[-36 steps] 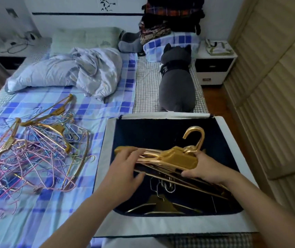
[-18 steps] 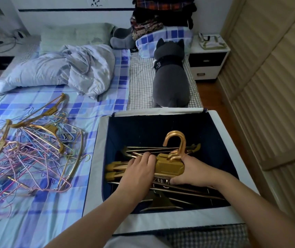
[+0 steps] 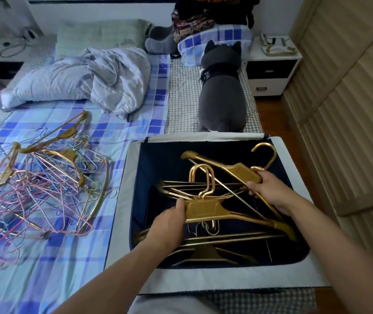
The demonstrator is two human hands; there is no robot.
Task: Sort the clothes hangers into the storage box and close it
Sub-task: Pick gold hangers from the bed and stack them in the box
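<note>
Storage box (image 3: 294, 164) sits open on the bed, white rim, dark navy lining, w/ several gold hangers already lying in its bottom. Left hand (image 3: 169, 225) is inside the box near its front-left side, fingers curled round the thick centre block of a gold hanger stack (image 3: 206, 208), whose two hooks stand upright just above the hand. Right hand (image 3: 264, 189) is over the box's right half, gripping the neck of a separate gold hanger (image 3: 230, 167); that one is tilted, one arm pointing toward the box's back-left, hook (image 3: 266, 152) up near the back-right corner. The two held items are apart but overlap slightly in view. Left of the box, on the blue plaid sheet (image 3: 72, 268), lies a tangled pile of hangers (image 3: 38, 191): pink, blue & gold wire ones w/ a few thicker gold ones on top. Behind the box lies a grey plush cat (image 3: 223, 98), touching the box's back edge or nearly so. Crumpled pale duvet (image 3: 86, 80) is behind the pile.
</note>
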